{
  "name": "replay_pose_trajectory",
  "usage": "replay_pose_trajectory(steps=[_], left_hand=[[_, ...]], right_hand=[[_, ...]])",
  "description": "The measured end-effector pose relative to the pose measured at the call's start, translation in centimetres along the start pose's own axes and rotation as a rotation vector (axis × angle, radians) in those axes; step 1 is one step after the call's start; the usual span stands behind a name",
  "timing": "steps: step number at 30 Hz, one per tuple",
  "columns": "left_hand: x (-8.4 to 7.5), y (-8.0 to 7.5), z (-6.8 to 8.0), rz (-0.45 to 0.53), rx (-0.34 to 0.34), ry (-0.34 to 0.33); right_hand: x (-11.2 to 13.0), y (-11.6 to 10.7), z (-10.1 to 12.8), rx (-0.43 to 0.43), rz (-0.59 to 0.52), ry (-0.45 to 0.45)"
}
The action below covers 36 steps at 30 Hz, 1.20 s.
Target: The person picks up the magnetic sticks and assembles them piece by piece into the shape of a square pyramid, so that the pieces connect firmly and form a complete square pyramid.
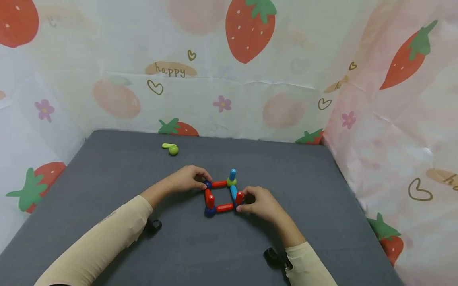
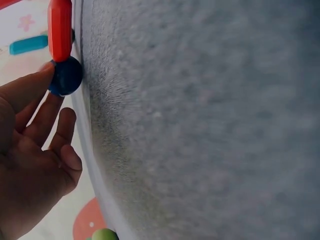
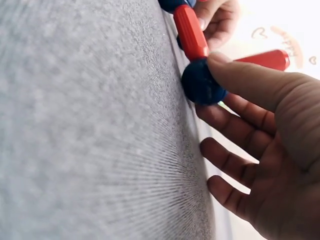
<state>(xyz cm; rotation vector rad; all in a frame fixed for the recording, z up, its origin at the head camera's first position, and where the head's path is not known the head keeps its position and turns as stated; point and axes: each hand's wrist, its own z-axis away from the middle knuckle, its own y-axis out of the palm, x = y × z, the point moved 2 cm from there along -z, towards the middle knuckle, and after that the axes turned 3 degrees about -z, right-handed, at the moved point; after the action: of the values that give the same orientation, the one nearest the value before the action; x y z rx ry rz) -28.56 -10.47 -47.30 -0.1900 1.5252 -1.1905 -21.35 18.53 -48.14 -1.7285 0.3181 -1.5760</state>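
A square frame of rods joined by balls lies on the grey table. My left hand [image 1: 187, 178] pinches the dark blue ball [image 2: 66, 77] at its far left corner, between thumb and fingers. At the near right corner my right hand [image 1: 262, 203] grips another dark blue ball [image 3: 202, 83], which bears an upright red rod [image 1: 239, 196]. The near left blue ball [image 1: 210, 211] carries an upright red rod [image 1: 211, 200]. A blue rod [image 1: 233, 174] stands on the yellow-green ball [image 1: 231, 182] at the far right. Three sides are red rods; the right side is a blue rod [image 1: 234, 192].
A loose green ball [image 1: 173, 150] and a yellow-green rod [image 1: 168, 145] lie near the far left of the grey table [image 1: 315, 190]. Fabric with printed strawberries [image 1: 250, 31] hangs behind and at both sides. Black straps [image 1: 273, 258] are near the wrists.
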Motion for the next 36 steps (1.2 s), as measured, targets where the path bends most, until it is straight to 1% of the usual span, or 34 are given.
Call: replay_pose_trajectory(steps=[5, 8, 11, 19, 25, 30, 36], left_hand=[[0.2, 0.1, 0.8, 0.001, -0.04, -0.033], [0.0, 0.2, 1.4, 0.009, -0.061, -0.054], [-0.3, 0.3, 2.0, 0.008, -0.083, -0.078], [-0.7, 1.2, 3.4, -0.01, -0.125, -0.094], [-1.2, 2.0, 4.4, 0.001, -0.144, -0.107], [-1.7, 2.6, 5.1, 0.006, -0.164, -0.116], [-2.2, 3.3, 5.6, 0.012, -0.173, -0.124]], right_hand=[[-0.2, -0.2, -0.7, -0.04, -0.004, 0.019], [-0.3, -0.4, -1.1, -0.04, -0.024, 0.021], [-0.2, -0.7, -1.7, -0.022, -0.034, 0.013], [0.2, -1.3, -3.4, 0.017, -0.014, -0.011], [0.0, -1.4, -4.9, 0.033, -0.036, 0.008], [-0.1, -1.3, -5.9, 0.048, -0.051, 0.01], [0.0, -1.3, -6.8, 0.071, -0.041, -0.021]])
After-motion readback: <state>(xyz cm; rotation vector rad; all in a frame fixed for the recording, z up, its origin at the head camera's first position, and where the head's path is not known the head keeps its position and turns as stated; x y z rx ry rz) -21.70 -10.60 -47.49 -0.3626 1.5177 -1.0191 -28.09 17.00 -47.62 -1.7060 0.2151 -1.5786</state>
